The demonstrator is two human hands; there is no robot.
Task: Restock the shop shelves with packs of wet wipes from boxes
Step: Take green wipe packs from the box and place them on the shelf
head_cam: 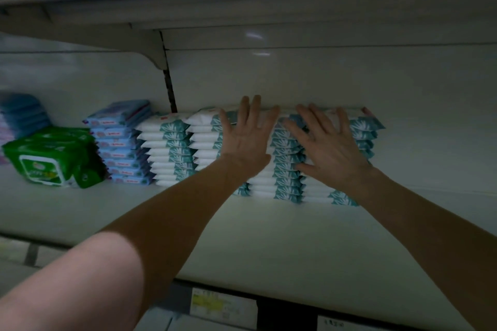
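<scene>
Nearest to me runs the front lip of the shelf (269,244) with a yellow price label (208,303) under it, then a broad bare strip of shelf. Both arms reach across that strip. The left hand (243,140) and right hand (329,148) lie flat side by side, fingers spread and gripping nothing, palms pressed against the front of the packs of wet wipes (286,177). To square them up well, I reckon I should push with even pressure high and low, so the tall stacks slide back together rather than topple. The packs are white with teal leafy ends, soft-looking, piled flat in several columns towards the rear. Blue packs (121,148) and green packs (53,161) sit to their left. I cannot tell whether the stacks touch the back panel (322,75).
</scene>
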